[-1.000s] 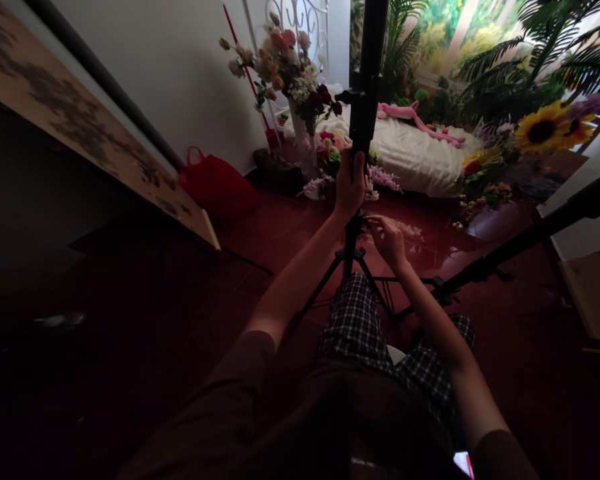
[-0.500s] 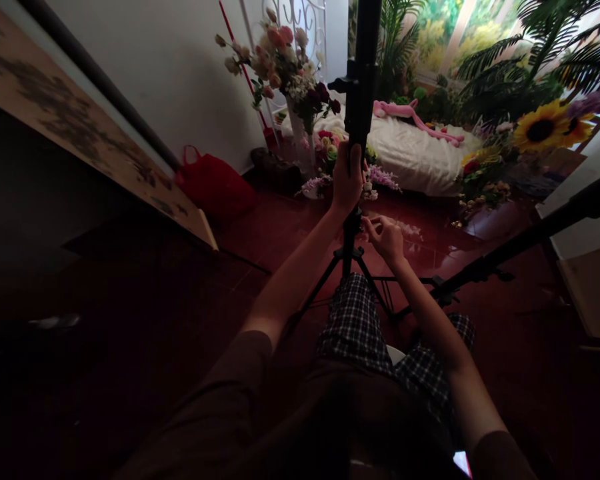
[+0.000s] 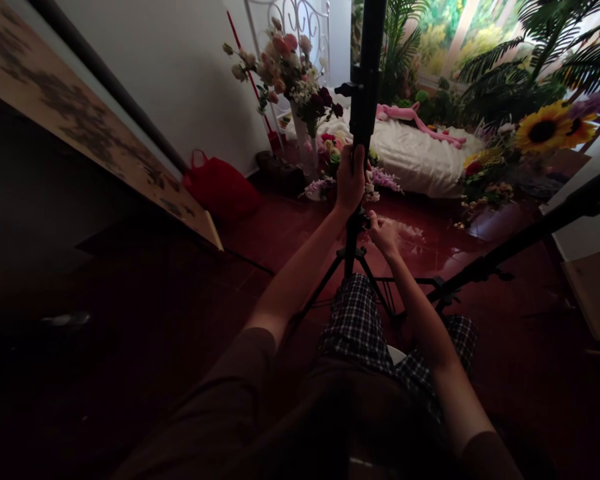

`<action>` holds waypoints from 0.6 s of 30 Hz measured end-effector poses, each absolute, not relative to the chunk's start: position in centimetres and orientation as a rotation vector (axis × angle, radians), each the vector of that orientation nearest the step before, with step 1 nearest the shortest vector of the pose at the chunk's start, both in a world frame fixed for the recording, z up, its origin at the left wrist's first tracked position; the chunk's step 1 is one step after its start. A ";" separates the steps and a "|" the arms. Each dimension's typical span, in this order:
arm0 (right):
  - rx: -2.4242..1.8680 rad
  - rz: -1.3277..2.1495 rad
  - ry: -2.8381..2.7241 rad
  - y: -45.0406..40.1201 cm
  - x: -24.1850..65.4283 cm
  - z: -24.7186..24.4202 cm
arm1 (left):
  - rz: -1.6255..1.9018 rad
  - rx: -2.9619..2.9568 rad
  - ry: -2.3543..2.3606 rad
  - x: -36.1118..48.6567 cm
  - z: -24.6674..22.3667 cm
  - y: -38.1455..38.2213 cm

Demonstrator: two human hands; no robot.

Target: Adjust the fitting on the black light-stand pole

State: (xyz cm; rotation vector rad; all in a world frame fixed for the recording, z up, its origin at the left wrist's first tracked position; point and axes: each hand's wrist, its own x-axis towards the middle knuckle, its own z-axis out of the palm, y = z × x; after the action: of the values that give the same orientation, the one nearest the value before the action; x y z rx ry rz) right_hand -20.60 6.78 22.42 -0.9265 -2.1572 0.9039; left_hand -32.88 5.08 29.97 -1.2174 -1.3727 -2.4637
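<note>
One black stand (image 3: 364, 120) rises from mid-frame to the top edge, right of centre. The left hand (image 3: 351, 183) grasps it; the right hand (image 3: 384, 235), fingers curled, is beside a dark knob (image 3: 364, 221) just below, contact unclear. A firm left grip should stop slipping or twisting if the knob loosens.

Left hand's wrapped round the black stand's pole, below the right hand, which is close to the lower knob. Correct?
Not quite: the left hand is above the right hand, not below it, as the head view shows. It is wrapped round the black stand's pole, and the right hand is close to the lower knob, as you say.
</note>
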 end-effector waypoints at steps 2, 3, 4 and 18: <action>-0.914 0.971 -2.111 6.7 -20.6 21.9 | -2.449 -1.174 -1.405 -32.6 29.8 5.2; -0.907 1.003 -2.083 6.6 -20.6 21.7 | -2.439 -1.138 -1.421 -32.4 29.7 5.2; -0.902 1.037 -2.053 6.5 -20.6 21.6 | -2.426 -1.091 -1.431 -32.2 29.6 5.2; -0.720 1.790 -1.916 3.8 -9.4 20.3 | -2.278 -1.014 -1.458 -31.5 28.5 4.4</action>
State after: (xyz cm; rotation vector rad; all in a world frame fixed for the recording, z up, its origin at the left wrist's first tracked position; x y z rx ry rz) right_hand -9.45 3.83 20.26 -0.7197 -1.9157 1.7904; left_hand -31.52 4.37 28.49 -1.0139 -1.4584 -2.2780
